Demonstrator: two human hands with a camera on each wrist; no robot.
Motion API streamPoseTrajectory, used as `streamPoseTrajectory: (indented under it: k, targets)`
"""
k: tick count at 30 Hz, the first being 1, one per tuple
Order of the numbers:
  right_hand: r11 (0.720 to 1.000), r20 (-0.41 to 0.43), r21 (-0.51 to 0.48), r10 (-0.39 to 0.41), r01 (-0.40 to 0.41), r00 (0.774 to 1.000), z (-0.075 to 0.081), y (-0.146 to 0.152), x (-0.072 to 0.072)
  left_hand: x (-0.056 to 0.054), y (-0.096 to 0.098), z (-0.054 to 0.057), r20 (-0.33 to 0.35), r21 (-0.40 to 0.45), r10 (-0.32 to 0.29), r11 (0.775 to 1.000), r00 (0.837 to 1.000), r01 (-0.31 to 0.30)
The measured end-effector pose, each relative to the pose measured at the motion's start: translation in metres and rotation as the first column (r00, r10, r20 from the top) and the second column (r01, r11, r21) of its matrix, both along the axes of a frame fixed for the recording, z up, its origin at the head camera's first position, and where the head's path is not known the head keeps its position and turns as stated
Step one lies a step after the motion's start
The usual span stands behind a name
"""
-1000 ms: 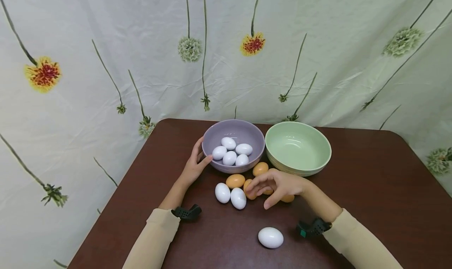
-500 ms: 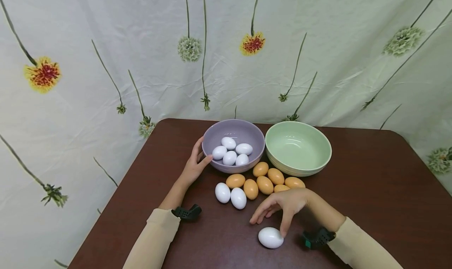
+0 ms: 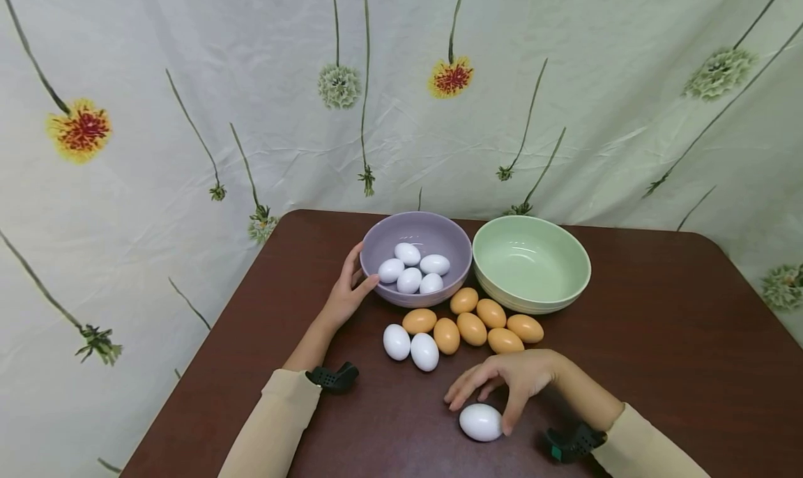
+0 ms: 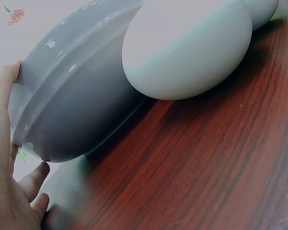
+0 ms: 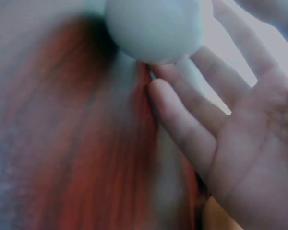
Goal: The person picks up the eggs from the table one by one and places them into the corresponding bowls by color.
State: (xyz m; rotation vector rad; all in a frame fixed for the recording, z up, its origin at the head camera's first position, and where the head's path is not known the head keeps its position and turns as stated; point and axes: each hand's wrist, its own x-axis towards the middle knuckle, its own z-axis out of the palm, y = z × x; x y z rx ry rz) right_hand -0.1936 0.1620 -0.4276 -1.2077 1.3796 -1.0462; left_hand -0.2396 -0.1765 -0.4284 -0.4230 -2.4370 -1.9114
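Note:
My left hand (image 3: pixel 343 298) holds the purple bowl (image 3: pixel 447 233) by its left side, thumb at the rim and fingers along the outer wall. Several white eggs lie inside that bowl. In the left wrist view, fingers (image 4: pixel 34 181) touch the bowl's wall (image 4: pixel 81 115), and a white egg (image 4: pixel 187 52) looms close. At the table's front, my right hand (image 3: pixel 523 380) is spread over a lone white egg (image 3: pixel 480 423). Its thumb is at the egg's right end; the other fingertips are just beyond it. In the right wrist view the egg (image 5: pixel 153 28) sits by extended fingers (image 5: pixel 182 124).
A light green bowl (image 3: pixel 580 255) with nothing in it stands right of the purple one. Several brown eggs (image 3: pixel 472 329) lie before the bowls, with two white eggs (image 3: pixel 424 352) to their left. The dark table (image 3: pixel 659 325) meets a flowered cloth (image 3: pixel 401 136) behind.
My right hand has come from above the brown eggs down toward me to the lone white egg, uncovering the brown eggs. The left hand and bowls stay put.

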Motion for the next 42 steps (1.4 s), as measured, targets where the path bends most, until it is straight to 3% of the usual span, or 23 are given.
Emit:
streamPoseTrajectory:
  k: [7,18,27,35,42]
  targets:
    - [0.999,0.078,-0.03,0.03,-0.028,0.997,-0.006,0.001,0.004,0.0,0.001,-0.001,-0.008,0.012,-0.004,1.0,1.0,0.005]
    - [1.0,0.048,-0.004,0.004,-0.004,0.999,-0.006,0.001,0.01,0.0,0.0,-0.001,-0.004,0.005,-0.003,1.0,1.0,0.003]
    - [0.999,0.084,0.021,-0.031,0.03,0.996,-0.005,0.0,0.01,0.0,0.0,-0.002,-0.013,0.012,-0.002,1.0,1.0,0.002]
    - [0.998,0.118,-0.019,-0.059,0.061,0.991,-0.004,0.004,0.006,0.0,0.0,-0.001,-0.005,0.01,-0.009,1.0,1.0,0.009]
    - [0.979,0.131,-0.156,-0.109,0.129,0.985,0.006,0.008,-0.006,-0.001,0.0,-0.002,-0.003,0.003,0.001,1.0,1.0,-0.001]
